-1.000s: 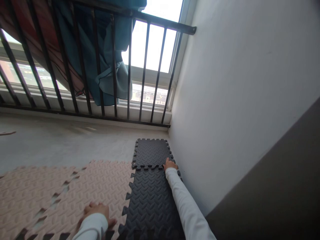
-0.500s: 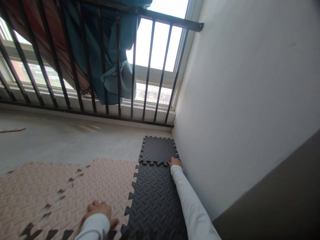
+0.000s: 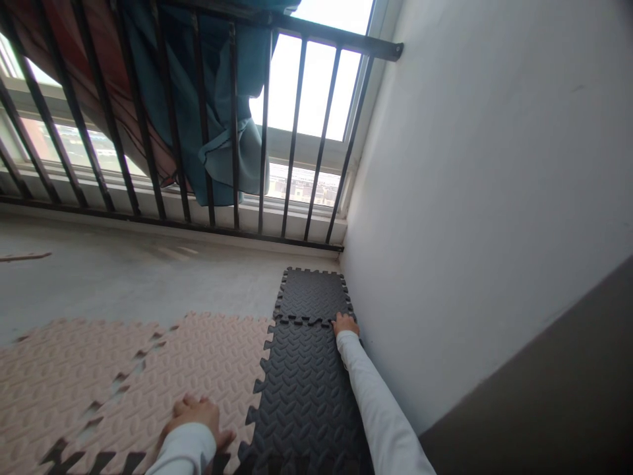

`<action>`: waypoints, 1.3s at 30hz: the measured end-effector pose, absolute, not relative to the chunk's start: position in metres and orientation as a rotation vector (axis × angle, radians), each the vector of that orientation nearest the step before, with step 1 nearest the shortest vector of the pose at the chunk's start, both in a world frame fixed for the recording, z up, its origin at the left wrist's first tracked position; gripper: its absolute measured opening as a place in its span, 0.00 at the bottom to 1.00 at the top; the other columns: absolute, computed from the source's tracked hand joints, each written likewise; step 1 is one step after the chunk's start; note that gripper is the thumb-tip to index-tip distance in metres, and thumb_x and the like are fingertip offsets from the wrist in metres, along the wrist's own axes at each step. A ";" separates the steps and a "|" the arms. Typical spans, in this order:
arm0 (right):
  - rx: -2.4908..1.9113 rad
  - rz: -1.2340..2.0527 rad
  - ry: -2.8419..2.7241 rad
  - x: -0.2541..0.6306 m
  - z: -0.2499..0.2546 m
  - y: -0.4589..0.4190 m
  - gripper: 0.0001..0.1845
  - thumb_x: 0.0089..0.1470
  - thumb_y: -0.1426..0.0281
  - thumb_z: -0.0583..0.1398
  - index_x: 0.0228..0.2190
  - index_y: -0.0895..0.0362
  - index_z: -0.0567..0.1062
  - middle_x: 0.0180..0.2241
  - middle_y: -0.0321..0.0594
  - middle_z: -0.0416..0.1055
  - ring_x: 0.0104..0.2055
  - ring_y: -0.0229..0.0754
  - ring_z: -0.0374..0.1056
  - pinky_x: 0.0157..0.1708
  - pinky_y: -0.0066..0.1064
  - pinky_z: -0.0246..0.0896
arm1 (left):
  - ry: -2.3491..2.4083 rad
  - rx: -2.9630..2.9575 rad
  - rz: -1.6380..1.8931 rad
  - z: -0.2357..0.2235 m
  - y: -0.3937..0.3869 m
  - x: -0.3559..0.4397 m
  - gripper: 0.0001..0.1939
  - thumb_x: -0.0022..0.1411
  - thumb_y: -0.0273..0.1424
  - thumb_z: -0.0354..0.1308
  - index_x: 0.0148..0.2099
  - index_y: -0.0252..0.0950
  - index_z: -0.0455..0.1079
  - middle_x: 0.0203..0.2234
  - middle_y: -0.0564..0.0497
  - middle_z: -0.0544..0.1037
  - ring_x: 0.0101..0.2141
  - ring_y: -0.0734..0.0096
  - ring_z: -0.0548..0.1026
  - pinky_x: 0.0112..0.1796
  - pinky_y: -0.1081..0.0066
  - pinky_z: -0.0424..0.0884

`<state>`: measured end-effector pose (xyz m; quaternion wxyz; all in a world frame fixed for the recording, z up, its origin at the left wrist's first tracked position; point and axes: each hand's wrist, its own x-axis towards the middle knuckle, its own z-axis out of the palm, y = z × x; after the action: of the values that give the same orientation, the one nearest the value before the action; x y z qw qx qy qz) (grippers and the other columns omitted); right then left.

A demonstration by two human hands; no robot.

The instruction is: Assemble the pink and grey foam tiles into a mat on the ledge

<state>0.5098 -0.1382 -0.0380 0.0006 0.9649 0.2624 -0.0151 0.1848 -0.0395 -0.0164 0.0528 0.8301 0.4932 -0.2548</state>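
Two dark grey foam puzzle mats lie end to end beside the wall: a far one (image 3: 310, 295) and a near one (image 3: 304, 389). My right hand (image 3: 345, 324) rests fingers-down on the toothed seam between them, at its right end. My left hand (image 3: 196, 415) lies flat, fingers spread, on a pink foam mat (image 3: 198, 359) just left of the near dark mat. Both arms wear white sleeves.
More pink mats (image 3: 54, 376) spread left, with gaps at their joints. Bare concrete floor (image 3: 133, 277) runs to a black metal railing (image 3: 208, 132) with teal cloth (image 3: 217, 99) hanging behind it. A white wall (image 3: 469, 165) stands close on the right.
The view has shifted slightly up and right. My right hand has stayed on the seam between the dark mats; my left hand remains on the pink mat.
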 end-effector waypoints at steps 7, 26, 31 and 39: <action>3.046 0.036 0.790 0.504 -0.037 -0.138 0.16 0.50 0.64 0.52 0.40 0.57 0.68 0.43 0.50 0.65 0.46 0.47 0.58 0.39 0.37 0.54 | 1.530 2.549 -0.690 -0.034 -0.037 0.180 0.46 0.38 0.50 0.51 0.54 0.22 0.56 0.53 0.26 0.57 0.53 0.42 0.55 0.47 0.54 0.54; 3.025 -0.097 0.803 0.484 -0.041 -0.146 0.30 0.51 0.56 0.45 0.47 0.64 0.65 0.55 0.55 0.51 0.55 0.52 0.47 0.48 0.44 0.45 | 1.497 2.488 -0.779 -0.029 -0.032 0.181 0.45 0.39 0.52 0.48 0.54 0.26 0.57 0.53 0.28 0.57 0.53 0.44 0.56 0.47 0.57 0.55; 3.070 -0.211 0.732 0.481 -0.051 -0.153 0.40 0.50 0.52 0.43 0.54 0.73 0.50 0.57 0.61 0.44 0.59 0.52 0.40 0.53 0.42 0.36 | 1.494 2.529 -0.740 -0.038 -0.029 0.180 0.45 0.37 0.52 0.49 0.52 0.25 0.60 0.51 0.27 0.60 0.52 0.43 0.57 0.47 0.57 0.55; 3.043 -0.268 0.798 0.478 -0.038 -0.148 0.40 0.49 0.49 0.42 0.55 0.64 0.51 0.56 0.60 0.46 0.59 0.53 0.42 0.54 0.47 0.32 | 1.525 2.520 -0.757 -0.033 -0.033 0.181 0.44 0.39 0.52 0.48 0.54 0.26 0.58 0.52 0.27 0.58 0.52 0.45 0.57 0.47 0.58 0.55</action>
<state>0.4782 -0.1479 -0.0384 -0.0077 0.9637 0.2528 -0.0850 0.1812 -0.0329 -0.0326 0.0501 0.8275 0.5008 -0.2487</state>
